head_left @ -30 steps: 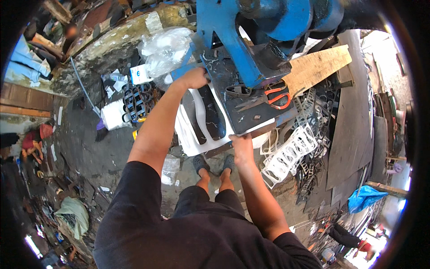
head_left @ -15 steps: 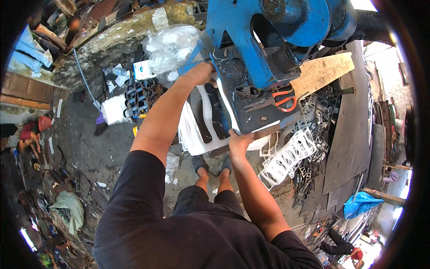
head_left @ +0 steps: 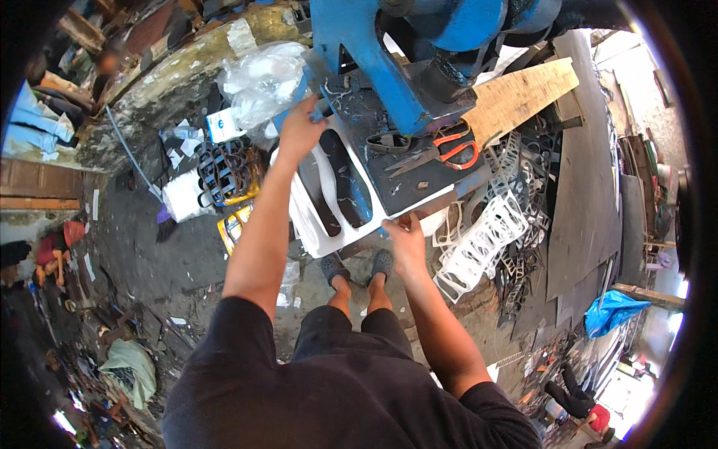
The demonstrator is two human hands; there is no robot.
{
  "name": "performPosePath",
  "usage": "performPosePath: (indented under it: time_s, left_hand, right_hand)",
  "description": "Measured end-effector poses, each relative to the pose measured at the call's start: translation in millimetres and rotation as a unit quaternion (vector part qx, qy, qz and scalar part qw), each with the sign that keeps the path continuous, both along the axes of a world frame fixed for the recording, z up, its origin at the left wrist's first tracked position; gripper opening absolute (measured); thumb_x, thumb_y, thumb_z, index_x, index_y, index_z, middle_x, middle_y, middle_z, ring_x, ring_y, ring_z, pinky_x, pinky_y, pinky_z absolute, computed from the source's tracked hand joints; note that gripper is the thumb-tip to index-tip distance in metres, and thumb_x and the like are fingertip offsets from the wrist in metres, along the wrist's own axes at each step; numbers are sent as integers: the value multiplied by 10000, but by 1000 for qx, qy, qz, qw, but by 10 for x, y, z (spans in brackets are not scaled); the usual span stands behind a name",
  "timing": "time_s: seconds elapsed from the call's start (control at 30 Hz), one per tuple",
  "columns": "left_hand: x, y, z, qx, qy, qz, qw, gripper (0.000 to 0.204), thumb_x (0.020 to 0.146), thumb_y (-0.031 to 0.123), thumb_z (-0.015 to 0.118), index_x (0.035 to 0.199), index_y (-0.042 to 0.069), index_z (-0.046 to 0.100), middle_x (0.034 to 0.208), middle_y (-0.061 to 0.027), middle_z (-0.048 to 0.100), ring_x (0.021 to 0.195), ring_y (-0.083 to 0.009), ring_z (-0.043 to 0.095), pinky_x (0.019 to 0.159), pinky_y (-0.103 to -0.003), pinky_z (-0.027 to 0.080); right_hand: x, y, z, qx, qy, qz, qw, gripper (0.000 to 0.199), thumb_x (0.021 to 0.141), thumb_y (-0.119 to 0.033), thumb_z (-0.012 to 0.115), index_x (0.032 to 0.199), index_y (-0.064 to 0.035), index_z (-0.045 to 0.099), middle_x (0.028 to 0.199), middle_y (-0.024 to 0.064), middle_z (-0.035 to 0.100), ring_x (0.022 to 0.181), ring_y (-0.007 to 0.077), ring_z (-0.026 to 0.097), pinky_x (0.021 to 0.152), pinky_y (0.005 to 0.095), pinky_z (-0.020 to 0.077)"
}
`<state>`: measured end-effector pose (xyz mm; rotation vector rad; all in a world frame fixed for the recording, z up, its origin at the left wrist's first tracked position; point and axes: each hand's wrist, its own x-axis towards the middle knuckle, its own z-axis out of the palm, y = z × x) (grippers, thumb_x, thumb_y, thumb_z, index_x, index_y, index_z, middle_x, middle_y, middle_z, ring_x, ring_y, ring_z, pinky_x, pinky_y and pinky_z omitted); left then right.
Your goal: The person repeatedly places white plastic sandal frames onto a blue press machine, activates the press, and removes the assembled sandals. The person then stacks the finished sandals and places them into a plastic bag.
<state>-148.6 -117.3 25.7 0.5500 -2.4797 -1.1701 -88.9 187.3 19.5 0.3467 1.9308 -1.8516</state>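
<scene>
A white sheet (head_left: 348,238) with long sole-shaped openings lies on the bed of a blue press (head_left: 396,67). More white layers show under its left side. My left hand (head_left: 301,131) is at the sheet's far end, thumb and forefinger apart. At its near right corner, the thumb of my right hand (head_left: 406,245) touches the edge; its forefinger is apart from the thumb by the bed's edge. Just right of the sheet, orange-handled scissors (head_left: 458,152) and a dark oval metal ring (head_left: 389,141) rest on a black plate (head_left: 407,185).
White cut-out scraps (head_left: 482,247) heap to the right, below a tan board (head_left: 523,97). Clear plastic bags (head_left: 265,82), a small white-and-blue box (head_left: 224,126) and a dark strapped basket (head_left: 224,168) stand left. Large dark sheets (head_left: 580,202) lean at right. Other people are at the far sides.
The white sheet's right strip, raised at the black plate before, now lies flatter, with its openings showing wider. My left hand's fingers have spread, and my right hand's forefinger has come into sight.
</scene>
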Motion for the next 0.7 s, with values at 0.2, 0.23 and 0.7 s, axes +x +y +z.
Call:
performPosePath:
  time_s: [0.2,0.23,0.7]
  left_hand:
    - [206,1076,-285,492,47,212,843,250,992,169,539,1137,-14,625,876,-14,627,795,-118,553,751,-269,436]
    - [222,1149,-282,519,45,224,824,238,998,179,520,1094,-7,634,900,-25,651,819,-133,589,759,-272,455]
    - [217,1134,-115,616,81,240,746,441,1029,390,457,1167,-9,585,1013,-81,648,893,-184,622,806,-332,499]
  right_hand:
    - [-343,156,-27,-83,-32,-85,992,348,975,-178,565,1203,83,536,1013,78,606,913,138,577,822,273,476]
    - [-385,172,-101,-71,-37,-98,992,333,996,-210,557,1154,83,564,1006,82,607,910,133,582,832,266,479]
    - [-485,223,-179,-126,-65,-125,982,263,982,-168,577,1100,68,575,1035,100,612,937,172,609,866,293,523]
